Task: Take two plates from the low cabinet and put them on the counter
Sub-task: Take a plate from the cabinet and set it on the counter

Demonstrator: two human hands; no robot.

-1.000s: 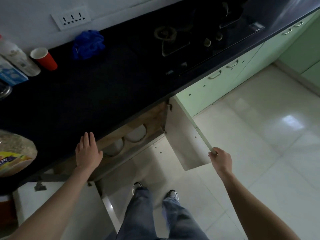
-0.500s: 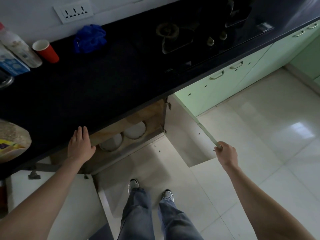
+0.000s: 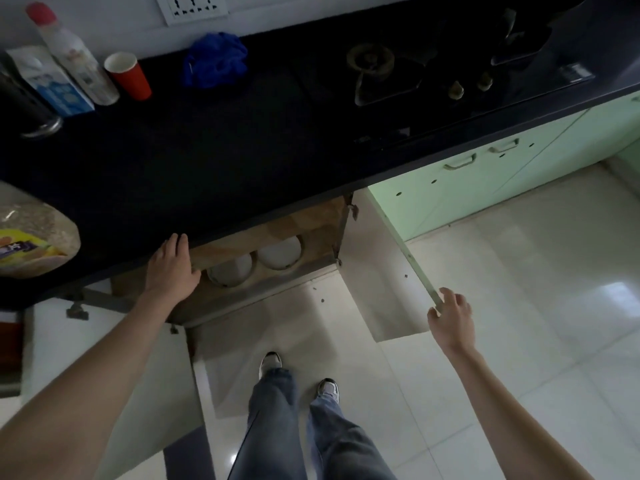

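Two white plates lie side by side inside the low cabinet, the left plate (image 3: pixel 231 270) and the right plate (image 3: pixel 279 253), both partly hidden under the black counter (image 3: pixel 194 161). My left hand (image 3: pixel 171 268) rests flat on the counter's front edge, just left of the left plate, fingers together. My right hand (image 3: pixel 450 315) hovers at the outer corner of the open right cabinet door (image 3: pixel 381 271), fingers spread and loosened off its edge. The left cabinet door (image 3: pixel 114 368) also stands open.
On the counter stand a red cup (image 3: pixel 129 76), a white bottle (image 3: pixel 72 55), a carton (image 3: pixel 48 81), a blue cloth (image 3: pixel 216 60), a gas stove (image 3: pixel 398 71) and a bagged food pack (image 3: pixel 31 237). Green cabinets (image 3: pixel 485 181) run to the right. My feet (image 3: pixel 298 375) stand on pale tiles.
My right hand has loosened its grip on the door's edge and its fingers have spread. My left hand stays on the counter edge. The view has shifted so more of the plates shows.
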